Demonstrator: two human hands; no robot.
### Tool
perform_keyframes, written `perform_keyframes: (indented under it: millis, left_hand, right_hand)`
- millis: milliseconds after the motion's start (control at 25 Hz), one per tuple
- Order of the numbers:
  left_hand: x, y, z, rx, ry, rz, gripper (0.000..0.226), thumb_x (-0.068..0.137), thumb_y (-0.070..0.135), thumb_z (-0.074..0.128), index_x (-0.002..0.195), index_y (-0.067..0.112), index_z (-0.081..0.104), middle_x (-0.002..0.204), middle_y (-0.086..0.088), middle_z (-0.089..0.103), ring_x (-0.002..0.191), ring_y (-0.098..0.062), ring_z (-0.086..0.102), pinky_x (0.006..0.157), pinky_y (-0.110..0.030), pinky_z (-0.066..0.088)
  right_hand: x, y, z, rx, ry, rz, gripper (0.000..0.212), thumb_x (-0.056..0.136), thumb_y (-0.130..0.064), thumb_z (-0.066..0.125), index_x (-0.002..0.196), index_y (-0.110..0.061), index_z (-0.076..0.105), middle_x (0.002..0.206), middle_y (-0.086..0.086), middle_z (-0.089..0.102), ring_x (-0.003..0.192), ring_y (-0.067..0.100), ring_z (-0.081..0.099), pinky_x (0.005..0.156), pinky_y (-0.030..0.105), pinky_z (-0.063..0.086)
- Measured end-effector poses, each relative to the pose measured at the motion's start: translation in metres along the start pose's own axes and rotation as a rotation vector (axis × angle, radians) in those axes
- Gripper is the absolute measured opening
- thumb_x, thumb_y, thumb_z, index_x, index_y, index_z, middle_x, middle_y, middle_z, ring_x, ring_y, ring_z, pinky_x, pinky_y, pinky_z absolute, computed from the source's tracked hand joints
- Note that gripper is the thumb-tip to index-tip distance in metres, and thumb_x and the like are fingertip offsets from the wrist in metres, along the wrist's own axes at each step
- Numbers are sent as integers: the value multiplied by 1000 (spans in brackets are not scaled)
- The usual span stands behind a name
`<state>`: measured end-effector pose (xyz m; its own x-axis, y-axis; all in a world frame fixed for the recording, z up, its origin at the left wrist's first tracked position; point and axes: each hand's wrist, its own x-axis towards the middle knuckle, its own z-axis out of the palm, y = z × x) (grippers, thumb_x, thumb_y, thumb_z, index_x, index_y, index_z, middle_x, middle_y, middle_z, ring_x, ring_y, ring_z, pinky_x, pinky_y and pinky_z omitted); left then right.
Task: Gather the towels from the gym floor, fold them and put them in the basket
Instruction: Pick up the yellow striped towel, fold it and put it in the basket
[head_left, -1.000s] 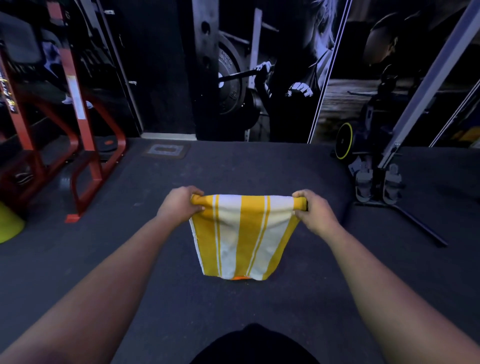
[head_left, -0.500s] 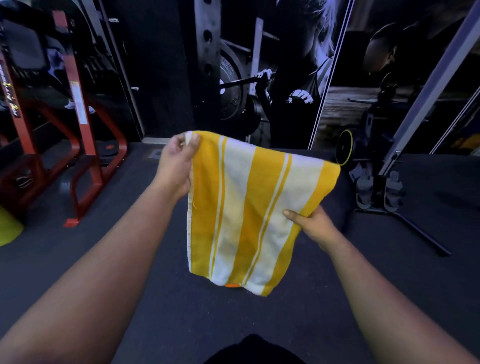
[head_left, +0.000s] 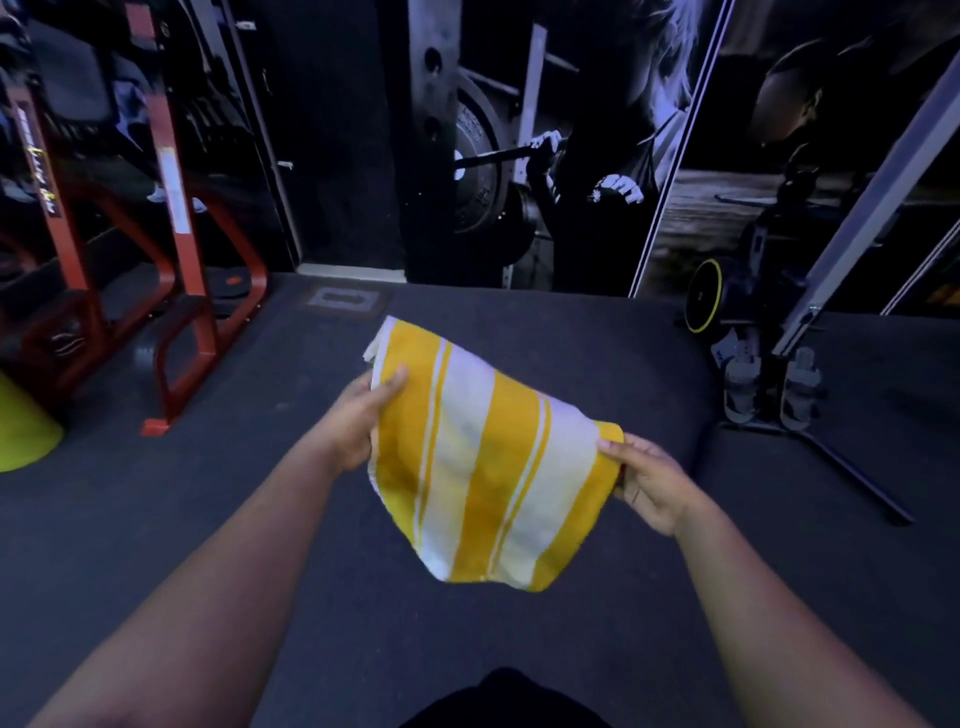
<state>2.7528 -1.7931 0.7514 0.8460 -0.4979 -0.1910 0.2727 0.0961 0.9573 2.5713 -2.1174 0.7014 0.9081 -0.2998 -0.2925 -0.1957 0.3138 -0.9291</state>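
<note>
left hand (head_left: 358, 423): arm extended forward; left edge of towel (head_left: 485, 457) gripped, thumb on top, fingers hidden beneath the cloth.
right hand (head_left: 652, 486): arm extended, held lower and nearer than the left; right edge pinched between thumb and curled fingers.
towel: yellow with white stripes, folded, stretched between both hands, tilted, near corner hanging down.
towel position: held in the air above dark gym floor (head_left: 260, 519), in front of the body.
surroundings: red rack frame (head_left: 179, 291) at left.
</note>
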Motion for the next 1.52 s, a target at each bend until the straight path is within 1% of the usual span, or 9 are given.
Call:
perform_keyframes:
  millis: [160,280,520,760,880,1120,1240,1440,1520]
  left_hand:
    - [-16,-50,-15,238,59,-123,53,75,39,87,109,1,72,110,-23,74,94,-32,75,84,-45,61]
    - [1,-52,-19,219,254,-125,47,79,34,87,107,1,71,101,-20,76,92,-38,75,83,-56,61]
    - [12,-56,-24,285,207,-26,92,70,13,93,143,25,39,127,-10,61,110,-26,66,88,-41,59]
    - [23,-46,-23,1379,80,178,60,63,30,84,121,28,69,119,-4,70,118,-29,61,94,-34,49]
    - [22,-36,-33,1116,218,253,28,60,49,78,86,42,71,108,5,60,110,-18,57,91,-34,49]
    - [0,4,8,108,38,150,38,91,29,72,121,6,66,115,-16,74,106,-34,72,94,-53,57]
    - [8,13,22,18,140,148,42,93,40,70,123,11,65,110,-14,76,97,-31,74,80,-47,61]
    - [-2,-60,15,323,-33,-151,83,58,67,88,118,12,70,112,-11,77,100,-30,73,87,-44,58]
    - [1,-80,27,248,99,-114,55,80,55,80,113,12,68,108,-11,76,92,-27,72,81,-40,57]
  right_hand:
    - [5,7,8,-8,109,-96,43,87,-18,75,125,-14,55,104,12,74,88,22,69,71,31,60]
    - [11,25,6,-303,119,-116,68,89,-5,75,137,-28,34,99,12,77,91,24,74,81,34,60]
    - [23,20,1,-500,146,-223,52,84,-1,78,127,-21,57,122,0,64,106,17,64,87,26,54]
    - [31,19,-8,-1115,183,-264,48,66,-15,75,111,-29,66,111,2,68,106,25,63,90,35,51]
    - [27,7,-16,-1079,337,-402,30,60,-39,66,89,-35,70,91,-7,65,92,21,64,82,35,52]
    - [-4,-26,-9,-38,55,-321,56,67,-31,90,114,-15,65,105,2,77,95,21,73,77,35,61]
    - [-14,-5,1,-152,-45,-159,76,58,-40,96,121,-8,68,115,12,75,103,29,73,80,36,62]
    - [-2,-7,-18,-42,193,-112,28,91,-21,74,115,-9,68,105,14,77,92,31,75,79,42,62]
    - [7,4,-35,-150,246,-75,31,91,-25,75,116,-12,62,105,9,76,91,25,75,75,37,61]
